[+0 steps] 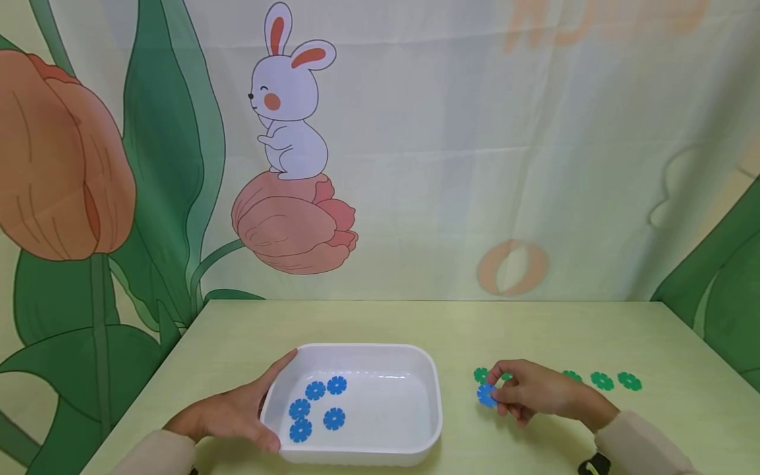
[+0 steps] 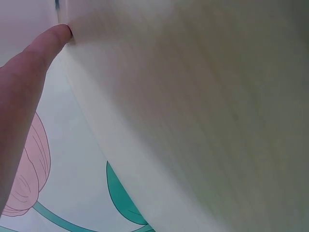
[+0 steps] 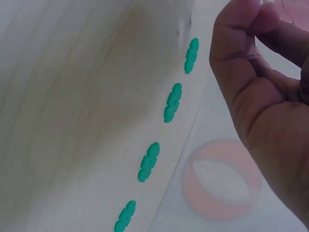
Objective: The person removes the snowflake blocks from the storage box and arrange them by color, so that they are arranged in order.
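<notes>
My right hand (image 1: 531, 392) pinches a blue snowflake-shaped plastic disc (image 1: 486, 395) between thumb and fingertips, to the right of the white tray (image 1: 359, 458). In the right wrist view the curled fingers (image 3: 234, 58) show, while the disc itself is hidden. My left hand (image 1: 234, 412) holds the tray by its left end, with the thumb at the near corner and a finger along the far corner. Several blue snowflake discs (image 1: 334, 418) lie in the tray's left half. The left wrist view shows one finger (image 2: 43, 48) over the pale tabletop.
A row of green snowflake discs (image 1: 602, 380) lies on the table (image 1: 380, 322) right of the tray, partly covered by my right hand. Behind the table's far edge hangs a printed curtain (image 1: 415, 165) with a rabbit and tulips. A dark object (image 1: 594, 464) shows by the right sleeve.
</notes>
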`<move>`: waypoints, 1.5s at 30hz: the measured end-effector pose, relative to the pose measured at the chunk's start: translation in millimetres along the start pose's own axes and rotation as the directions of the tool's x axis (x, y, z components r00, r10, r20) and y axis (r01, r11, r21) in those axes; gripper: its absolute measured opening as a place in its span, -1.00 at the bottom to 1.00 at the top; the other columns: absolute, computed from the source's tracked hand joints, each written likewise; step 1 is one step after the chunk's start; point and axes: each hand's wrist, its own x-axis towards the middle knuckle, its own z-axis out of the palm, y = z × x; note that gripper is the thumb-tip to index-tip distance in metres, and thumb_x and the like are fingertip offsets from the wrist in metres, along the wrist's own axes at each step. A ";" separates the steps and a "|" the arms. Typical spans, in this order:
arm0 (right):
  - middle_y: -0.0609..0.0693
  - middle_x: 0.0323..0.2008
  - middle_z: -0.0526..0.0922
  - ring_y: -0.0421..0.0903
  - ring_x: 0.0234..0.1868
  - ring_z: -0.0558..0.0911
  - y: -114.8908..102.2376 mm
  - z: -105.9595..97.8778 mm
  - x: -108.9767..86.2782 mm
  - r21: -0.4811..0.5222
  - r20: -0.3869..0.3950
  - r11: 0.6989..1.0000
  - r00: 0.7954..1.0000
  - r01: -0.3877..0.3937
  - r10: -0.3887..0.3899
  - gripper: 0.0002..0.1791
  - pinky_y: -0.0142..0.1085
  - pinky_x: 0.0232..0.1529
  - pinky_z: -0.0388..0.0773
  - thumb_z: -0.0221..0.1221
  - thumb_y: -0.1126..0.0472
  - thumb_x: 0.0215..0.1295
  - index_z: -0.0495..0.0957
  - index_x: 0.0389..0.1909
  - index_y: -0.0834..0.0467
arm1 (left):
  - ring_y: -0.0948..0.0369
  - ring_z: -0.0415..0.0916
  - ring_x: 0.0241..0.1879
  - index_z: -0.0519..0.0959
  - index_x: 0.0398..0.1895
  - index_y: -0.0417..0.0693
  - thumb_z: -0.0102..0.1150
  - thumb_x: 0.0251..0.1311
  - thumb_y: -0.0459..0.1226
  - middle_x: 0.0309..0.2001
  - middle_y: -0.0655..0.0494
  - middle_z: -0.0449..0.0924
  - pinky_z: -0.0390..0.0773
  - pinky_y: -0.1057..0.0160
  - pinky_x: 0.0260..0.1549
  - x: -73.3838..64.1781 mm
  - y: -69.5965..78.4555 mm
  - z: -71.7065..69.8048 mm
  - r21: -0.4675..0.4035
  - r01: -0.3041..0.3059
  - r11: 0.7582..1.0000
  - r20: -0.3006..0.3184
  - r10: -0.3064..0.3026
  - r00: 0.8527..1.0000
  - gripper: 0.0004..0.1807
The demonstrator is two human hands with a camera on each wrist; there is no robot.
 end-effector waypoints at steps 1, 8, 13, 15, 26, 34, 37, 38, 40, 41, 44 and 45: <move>0.08 -0.46 0.58 -0.15 -0.56 0.45 1.2 0.1 0.2 0.000 -0.001 1.000 1.000 -0.002 0.002 -0.84 -0.37 -0.51 0.54 0.06 0.33 0.49 0.36 -0.05 0.34 | -0.09 0.21 0.23 -0.48 0.59 0.19 0.54 -0.05 -0.02 0.49 -0.21 -0.11 0.39 -0.20 0.20 0.0 0.0 0.0 0.001 0.000 1.000 0.000 0.000 1.000 0.44; 0.09 -0.46 0.59 -0.14 -0.56 0.45 11.2 -0.2 2.6 -0.001 -0.022 0.999 0.999 -0.035 0.035 -0.83 -0.36 -0.52 0.52 0.07 0.34 0.47 0.35 -0.04 0.33 | -0.08 0.20 0.23 -0.48 0.59 0.19 0.54 -0.05 0.00 0.49 -0.20 -0.12 0.41 -0.17 0.20 0.4 -0.3 -0.1 0.006 -0.008 1.000 0.006 0.008 1.000 0.45; 0.09 -0.47 0.60 -0.14 -0.57 0.46 14.2 0.9 3.6 -0.021 -0.038 0.998 0.998 -0.054 0.053 -0.85 -0.37 -0.54 0.49 0.09 0.34 0.46 0.36 -0.07 0.32 | -0.08 0.19 0.23 -0.46 0.60 0.14 0.54 -0.06 0.05 0.48 -0.22 -0.11 0.40 -0.15 0.22 0.6 -1.0 -1.1 0.014 -0.025 1.000 0.017 0.025 1.000 0.45; 0.09 -0.48 0.61 -0.14 -0.58 0.46 14.7 1.3 3.8 -0.028 -0.041 0.998 0.998 -0.054 0.053 -0.85 -0.37 -0.55 0.49 0.09 0.35 0.45 0.37 -0.08 0.33 | -0.08 0.19 0.23 -0.45 0.60 0.13 0.54 -0.06 0.06 0.48 -0.22 -0.11 0.40 -0.15 0.22 0.4 -1.2 -1.3 0.014 -0.025 1.000 0.018 0.025 1.000 0.45; 0.09 -0.52 0.61 -0.16 -0.61 0.43 22.0 4.2 4.4 -0.040 -0.070 0.996 0.995 -0.077 0.074 -0.88 -0.37 -0.56 0.51 0.10 0.37 0.44 0.39 -0.11 0.33 | -0.09 0.20 0.23 -0.47 0.59 0.18 0.54 -0.05 0.00 0.49 -0.20 -0.12 0.41 -0.17 0.19 -0.2 0.3 -0.3 0.013 -0.006 1.000 0.002 0.006 1.000 0.44; 0.08 -0.53 0.60 -0.17 -0.61 0.43 24.7 4.4 5.7 -0.037 -0.079 0.996 0.994 -0.077 0.074 -0.88 -0.38 -0.57 0.51 0.10 0.37 0.44 0.39 -0.13 0.33 | -0.09 0.21 0.23 -0.48 0.59 0.18 0.53 -0.03 -0.02 0.49 -0.21 -0.14 0.43 -0.16 0.18 -0.8 0.6 0.3 -0.006 -0.012 1.000 0.007 0.012 1.000 0.44; 0.08 -0.53 0.60 -0.18 -0.62 0.43 25.0 4.5 6.0 -0.034 -0.078 0.997 0.994 -0.075 0.073 -0.88 -0.39 -0.58 0.52 0.11 0.37 0.43 0.39 -0.13 0.33 | -0.09 0.22 0.22 -0.49 0.59 0.19 0.53 -0.03 -0.03 0.49 -0.21 -0.13 0.43 -0.16 0.18 -0.6 0.2 0.3 -0.005 -0.011 1.000 0.008 0.011 1.000 0.43; 0.08 -0.53 0.60 -0.18 -0.62 0.43 24.6 4.7 5.9 -0.034 -0.079 0.996 0.994 -0.077 0.074 -0.88 -0.38 -0.58 0.52 0.11 0.37 0.43 0.39 -0.14 0.33 | -0.09 0.22 0.22 -0.49 0.59 0.20 0.53 -0.03 -0.04 0.49 -0.21 -0.13 0.43 -0.16 0.18 -0.5 0.0 0.3 -0.007 -0.010 1.000 0.008 0.010 1.000 0.43; 0.08 -0.53 0.60 -0.18 -0.62 0.44 23.4 5.4 5.6 -0.037 -0.085 0.995 0.993 -0.089 0.085 -0.88 -0.39 -0.58 0.53 0.11 0.36 0.43 0.39 -0.14 0.32 | -0.08 0.23 0.22 -0.48 0.59 0.20 0.53 -0.04 -0.04 0.49 -0.22 -0.13 0.44 -0.16 0.17 -0.2 -0.4 0.2 -0.006 -0.010 1.000 0.006 0.010 1.000 0.43; 0.08 -0.53 0.60 -0.18 -0.62 0.44 22.8 5.7 5.4 -0.040 -0.088 0.995 0.992 -0.095 0.091 -0.89 -0.38 -0.58 0.53 0.11 0.36 0.43 0.40 -0.14 0.32 | -0.09 0.23 0.22 -0.48 0.59 0.20 0.53 -0.04 -0.04 0.49 -0.22 -0.13 0.44 -0.16 0.16 -0.1 -0.4 0.3 -0.006 -0.010 1.000 0.006 0.010 1.000 0.43; 0.08 -0.53 0.60 -0.18 -0.62 0.44 20.9 5.9 5.2 -0.048 -0.093 0.993 0.990 -0.109 0.104 -0.89 -0.37 -0.57 0.55 0.11 0.36 0.43 0.40 -0.15 0.32 | -0.09 0.23 0.22 -0.48 0.59 0.20 0.53 -0.04 -0.04 0.49 -0.22 -0.13 0.44 -0.17 0.16 0.3 -0.4 0.5 -0.004 -0.009 1.000 0.004 0.009 1.000 0.43; 0.09 -0.53 0.60 -0.17 -0.62 0.45 20.1 5.7 5.4 -0.055 -0.098 0.992 0.989 -0.113 0.108 -0.89 -0.36 -0.57 0.55 0.11 0.36 0.44 0.40 -0.14 0.32 | -0.09 0.23 0.22 -0.48 0.59 0.20 0.53 -0.04 -0.04 0.49 -0.22 -0.13 0.44 -0.17 0.16 0.3 -0.3 0.5 -0.004 -0.009 1.000 0.004 0.009 1.000 0.43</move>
